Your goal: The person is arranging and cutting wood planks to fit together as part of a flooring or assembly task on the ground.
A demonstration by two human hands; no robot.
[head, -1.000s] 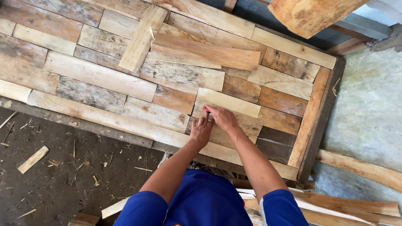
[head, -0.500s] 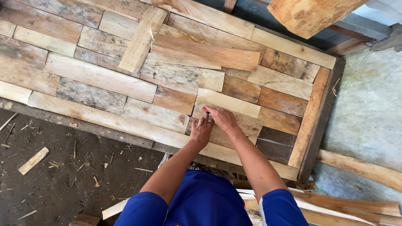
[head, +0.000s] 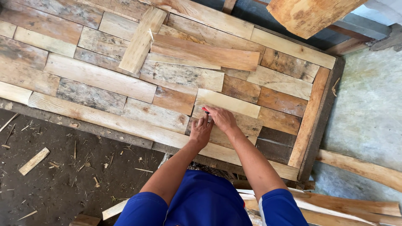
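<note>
A large panel of patchwork wooden boards lies flat below me. My right hand grips a small red marker, its tip on a pale board near the panel's front edge. My left hand rests flat with fingers together on the board just beside the right hand, pressing on the wood. Both forearms reach out from blue sleeves at the bottom of the head view.
Two loose boards lie on top of the panel at the back. A thick plank hangs over the far right. Dirt floor with wood chips lies left; more planks lie at the right on concrete.
Both hands stay at the same spot on the pale board; only slight finger shifts are seen.
</note>
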